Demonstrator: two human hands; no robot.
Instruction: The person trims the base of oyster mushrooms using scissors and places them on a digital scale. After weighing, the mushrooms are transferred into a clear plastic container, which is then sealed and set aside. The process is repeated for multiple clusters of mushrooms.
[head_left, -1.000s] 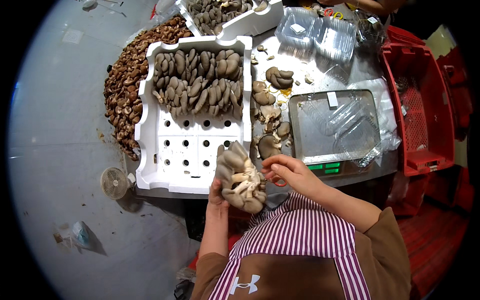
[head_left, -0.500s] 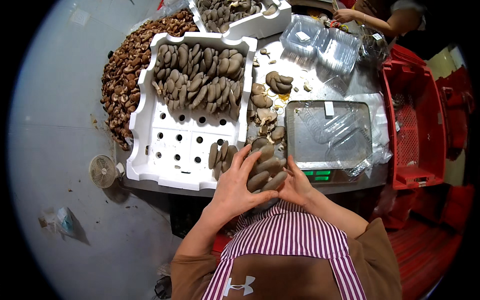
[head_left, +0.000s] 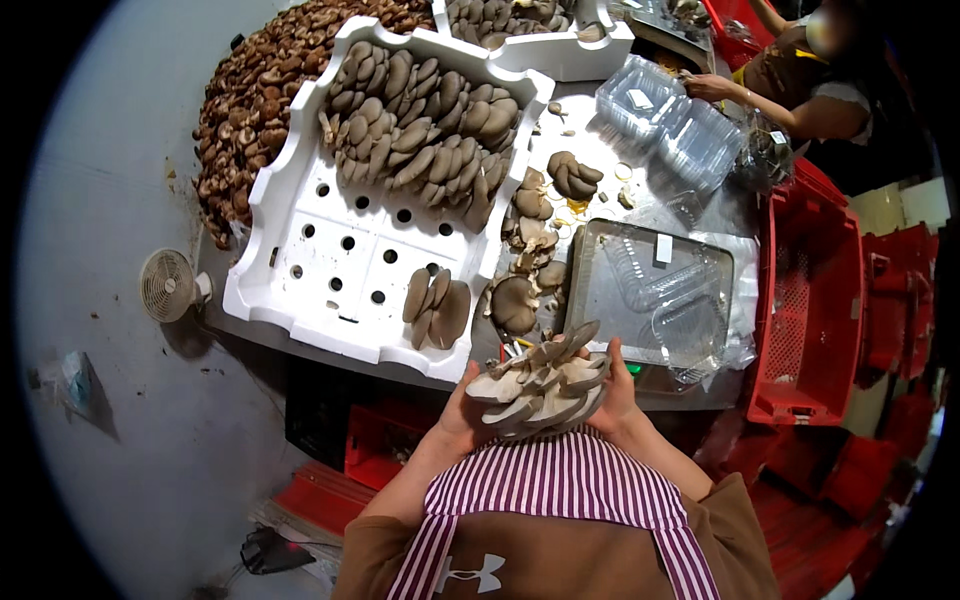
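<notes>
An oyster mushroom cluster (head_left: pixel 545 388) is held between my two hands in front of the striped apron, its pale gilled underside showing. My left hand (head_left: pixel 461 413) grips its left side, and my right hand (head_left: pixel 617 398) grips the right side with the thumb up. Just beyond my left hand, a small oyster mushroom cluster (head_left: pixel 437 308) lies in the near right corner of the white foam crate (head_left: pixel 290 270). Rows of grey oyster mushrooms (head_left: pixel 410 130) fill the crate's far half. Beyond my right hand is a scale (head_left: pixel 625 300) with clear plastic trays (head_left: pixel 665 285) on its plate.
Loose mushrooms (head_left: pixel 535 240) lie between crate and scale. Stacked clear containers (head_left: pixel 670 120) stand farther back, near another person's hand (head_left: pixel 712 88). Brown mushrooms (head_left: pixel 250 120) are heaped at the far left. A red crate (head_left: pixel 805 310) is at the right, a small fan (head_left: pixel 168 285) at the left.
The held cluster has been turned over from caps up to gills up and drawn closer to my body. My hands have moved to its two sides. The view has shifted and tilted.
</notes>
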